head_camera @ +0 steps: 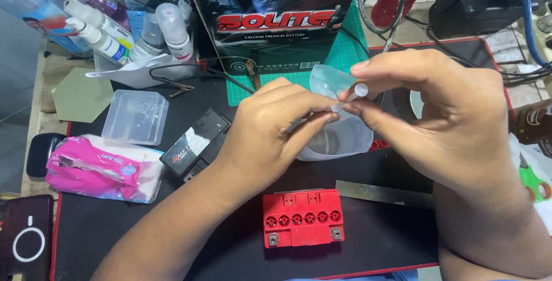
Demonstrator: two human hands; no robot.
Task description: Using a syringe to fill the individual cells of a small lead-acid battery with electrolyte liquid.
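Both hands hover above the black worktop [115,229], the left hand [270,126] and right hand [443,120] each pinching the small clear tube [352,97] over a translucent cup [336,140], where a loosened pinch could drop it onto the red battery [303,218].

Between your left hand [270,126] and right hand [443,120]: a tube [357,92] of smooth, translucent plastic. Behind it, a cup [339,140] of cloudy, glossy plastic. Before you, a battery [303,218] of matt red plastic on a mat [230,246] of matt black. At left, a clear plastic box [135,117] and a glossy pink plastic pack [100,169].
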